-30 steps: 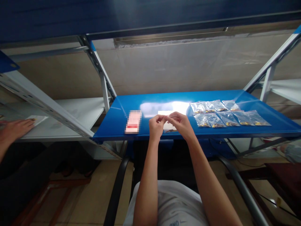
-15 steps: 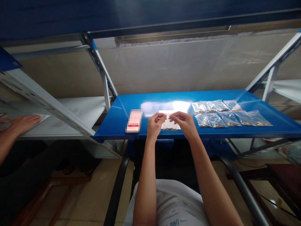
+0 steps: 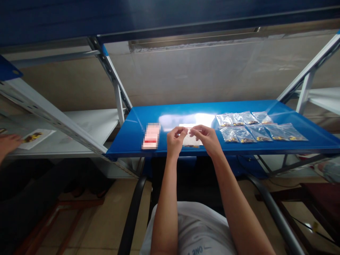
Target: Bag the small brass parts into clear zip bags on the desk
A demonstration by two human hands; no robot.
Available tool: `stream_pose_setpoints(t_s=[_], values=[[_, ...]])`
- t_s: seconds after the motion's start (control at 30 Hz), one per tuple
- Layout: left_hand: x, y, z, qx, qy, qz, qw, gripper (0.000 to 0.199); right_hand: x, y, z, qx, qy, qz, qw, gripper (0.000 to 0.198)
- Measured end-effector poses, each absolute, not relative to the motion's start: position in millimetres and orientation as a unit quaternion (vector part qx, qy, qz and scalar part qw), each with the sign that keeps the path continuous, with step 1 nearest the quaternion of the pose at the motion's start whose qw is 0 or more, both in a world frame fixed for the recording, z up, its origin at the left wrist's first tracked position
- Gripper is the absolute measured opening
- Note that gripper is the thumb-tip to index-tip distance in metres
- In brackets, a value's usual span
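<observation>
My left hand (image 3: 174,141) is closed, thumb and forefinger pinching the upper edge of a small clear plastic zip bag (image 3: 190,141). My right hand (image 3: 209,139) pinches the same edge from the other side, its fingertips close to the left ones. Small brown and yellow pieces lie at the bottom of the bag, near the table's front edge. A white sheet (image 3: 187,125) shows behind my fingers, mostly hidden by them. To the right, several filled zip bags (image 3: 257,131) lie in two rows, with brown and yellow pieces inside.
A blurred pink-and-white stack (image 3: 151,136) lies left of my hands on the blue table (image 3: 127,136). Metal posts (image 3: 113,69) and an upper blue shelf (image 3: 170,17) frame the space. At far left, a co-worker's hand (image 3: 9,143) is beside a filled bag (image 3: 38,137).
My hands stay pinched on the bag, with only a slight shift at the fingertips. The co-worker's hand has moved left, uncovering the filled bag there.
</observation>
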State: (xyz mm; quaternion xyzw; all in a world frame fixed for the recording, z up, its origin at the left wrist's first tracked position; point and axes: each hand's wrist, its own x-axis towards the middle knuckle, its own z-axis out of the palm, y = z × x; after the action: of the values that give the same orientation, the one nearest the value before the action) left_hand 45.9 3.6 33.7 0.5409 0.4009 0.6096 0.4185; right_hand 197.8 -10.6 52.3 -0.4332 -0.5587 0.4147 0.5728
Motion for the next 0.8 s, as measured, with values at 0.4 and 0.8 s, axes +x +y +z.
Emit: stream_pose_setpoints(t_s=[0.4, 0.8], values=[[37, 8, 33, 0.576, 0.377, 0.566, 0.453, 0.029, 201, -8, 49, -0.418, -0.587, 0.372, 0.585, 0.028], [41, 2, 38, 0.595, 0.378, 0.584, 0.402, 0.027, 202, -14, 61, -0.433, -0.620, 0.376, 0.535, 0.037]])
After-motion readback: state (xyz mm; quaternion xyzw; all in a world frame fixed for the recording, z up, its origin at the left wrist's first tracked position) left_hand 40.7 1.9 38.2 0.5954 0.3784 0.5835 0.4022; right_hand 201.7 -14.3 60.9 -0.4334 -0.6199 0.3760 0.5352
